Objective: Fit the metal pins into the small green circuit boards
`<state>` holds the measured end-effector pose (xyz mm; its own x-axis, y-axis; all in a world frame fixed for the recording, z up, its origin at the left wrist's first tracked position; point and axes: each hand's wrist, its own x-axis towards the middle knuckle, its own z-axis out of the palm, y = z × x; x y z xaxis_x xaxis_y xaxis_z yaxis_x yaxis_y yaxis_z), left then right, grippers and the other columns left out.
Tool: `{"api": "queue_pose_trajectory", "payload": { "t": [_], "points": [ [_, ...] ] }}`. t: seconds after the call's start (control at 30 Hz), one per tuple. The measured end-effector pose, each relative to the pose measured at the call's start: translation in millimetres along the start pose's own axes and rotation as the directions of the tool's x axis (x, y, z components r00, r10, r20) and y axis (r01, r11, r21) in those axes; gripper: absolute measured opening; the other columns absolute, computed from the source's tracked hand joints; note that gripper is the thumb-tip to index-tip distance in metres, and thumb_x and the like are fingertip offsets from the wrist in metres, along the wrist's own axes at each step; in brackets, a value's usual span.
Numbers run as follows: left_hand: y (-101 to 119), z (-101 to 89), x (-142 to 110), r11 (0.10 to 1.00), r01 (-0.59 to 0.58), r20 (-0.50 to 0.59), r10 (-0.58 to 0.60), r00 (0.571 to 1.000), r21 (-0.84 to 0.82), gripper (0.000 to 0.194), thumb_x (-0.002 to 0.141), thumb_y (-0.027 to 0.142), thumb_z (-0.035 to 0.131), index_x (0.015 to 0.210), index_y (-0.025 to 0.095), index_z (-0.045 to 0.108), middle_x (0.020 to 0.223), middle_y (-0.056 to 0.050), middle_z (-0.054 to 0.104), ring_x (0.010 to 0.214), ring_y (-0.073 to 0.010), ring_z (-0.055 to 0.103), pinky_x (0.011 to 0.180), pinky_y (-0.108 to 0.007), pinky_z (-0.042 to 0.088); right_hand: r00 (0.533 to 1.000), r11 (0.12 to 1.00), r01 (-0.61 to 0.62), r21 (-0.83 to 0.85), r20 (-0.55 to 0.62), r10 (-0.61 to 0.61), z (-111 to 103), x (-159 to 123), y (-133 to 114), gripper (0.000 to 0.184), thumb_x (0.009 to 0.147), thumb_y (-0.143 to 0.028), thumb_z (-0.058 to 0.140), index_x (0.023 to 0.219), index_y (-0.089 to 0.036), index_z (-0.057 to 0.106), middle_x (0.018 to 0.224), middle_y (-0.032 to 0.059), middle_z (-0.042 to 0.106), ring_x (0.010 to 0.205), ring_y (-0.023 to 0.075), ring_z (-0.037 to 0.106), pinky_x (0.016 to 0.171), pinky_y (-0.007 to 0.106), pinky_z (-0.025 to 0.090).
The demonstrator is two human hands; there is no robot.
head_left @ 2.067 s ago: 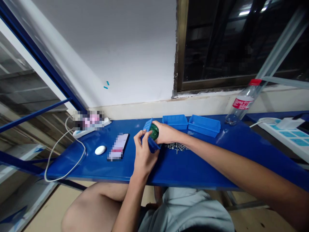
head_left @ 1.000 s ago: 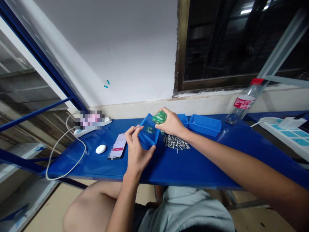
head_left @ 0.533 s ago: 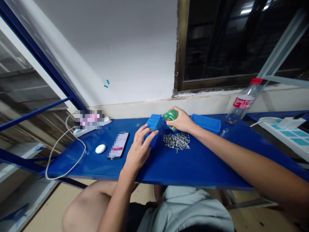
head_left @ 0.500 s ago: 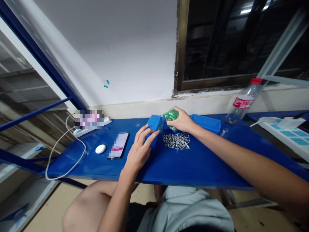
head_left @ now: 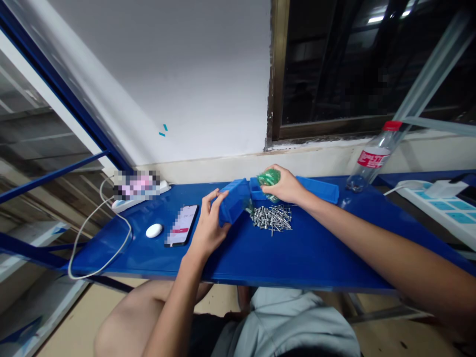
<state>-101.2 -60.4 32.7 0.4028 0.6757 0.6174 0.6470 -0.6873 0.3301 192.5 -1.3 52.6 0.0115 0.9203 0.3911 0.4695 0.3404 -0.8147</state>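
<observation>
My left hand (head_left: 209,225) grips a blue plastic bin (head_left: 235,201) by its near left side. The bin is tilted over to the right. A small greenish, see-through item, too blurred to name, shows at the bin's right edge. In my right hand (head_left: 284,184) is a bunch of green plastic pieces (head_left: 269,177), held above a second blue bin (head_left: 256,188) that my hand partly hides. Just in front of it lies a loose pile of metal rivets (head_left: 273,218), with thin shanks pointing many ways.
Another blue bin (head_left: 320,190) stands behind my right forearm. A plastic bottle (head_left: 372,158) with a red cap is at the back right. On the left of the blue table (head_left: 297,258) are a phone (head_left: 182,225), a white oval object (head_left: 153,230) and a white cable (head_left: 130,228).
My left hand has closed round the blue bin, which is now lifted and tilted to the right. My right hand has shifted slightly right with the green plastic pieces.
</observation>
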Motion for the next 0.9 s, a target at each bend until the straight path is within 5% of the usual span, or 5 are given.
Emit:
{"api": "queue_pose_trajectory", "payload": {
  "t": [0.17,0.37,0.6,0.9],
  "points": [
    [-6,-14.4,0,0.978,0.156,0.056,-0.149,0.987,-0.139,0.097,0.072,0.006,0.073,0.157,0.034,0.036,0.153,-0.011,0.032,0.152,-0.0332,0.036,0.118,-0.051,0.049,1.000,1.000,-0.006,-0.012,0.023,0.006,-6,-1,2,0.038,0.069,-0.031,0.077,0.102,-0.024,0.061,0.087,-0.0005,0.068,0.077,0.0184,0.065,0.068,0.034,0.054],
    [-24,-26.3,5,0.951,0.264,-0.003,-0.268,0.963,-0.161,0.094,0.071,0.019,0.081,0.155,0.030,0.039,0.151,-0.011,0.037,0.142,-0.0329,0.047,0.119,-0.053,0.046,1.000,1.000,-0.006,-0.001,0.024,0.006,-6,-2,4,0.036,0.069,-0.030,0.077,0.101,-0.024,0.060,0.088,-0.0006,0.068,0.077,0.0178,0.064,0.069,0.034,0.054],
    [-57,-11.9,19,0.900,0.429,0.024,-0.428,0.903,-0.080,0.101,0.072,0.046,0.088,0.157,0.020,0.041,0.149,-0.018,0.049,0.139,-0.0369,0.054,0.118,-0.051,0.046,0.999,1.000,-0.001,-0.019,0.054,0.002,-4,-5,4,0.039,0.069,-0.030,0.077,0.104,-0.023,0.061,0.090,-0.0002,0.068,0.079,0.0182,0.064,0.067,0.032,0.052],
    [-68,0.9,29,0.846,0.532,0.192,-0.516,0.835,-0.043,0.106,0.078,0.045,0.083,0.165,0.018,0.027,0.159,-0.022,0.048,0.147,-0.0356,0.049,0.116,-0.046,0.047,0.981,0.966,0.082,-0.245,0.190,-0.035,3,-26,-22,0.046,0.068,-0.028,0.075,0.112,-0.025,0.060,0.076,-0.0028,0.066,0.063,0.0162,0.058,0.056,0.028,0.036]
  ]
}}
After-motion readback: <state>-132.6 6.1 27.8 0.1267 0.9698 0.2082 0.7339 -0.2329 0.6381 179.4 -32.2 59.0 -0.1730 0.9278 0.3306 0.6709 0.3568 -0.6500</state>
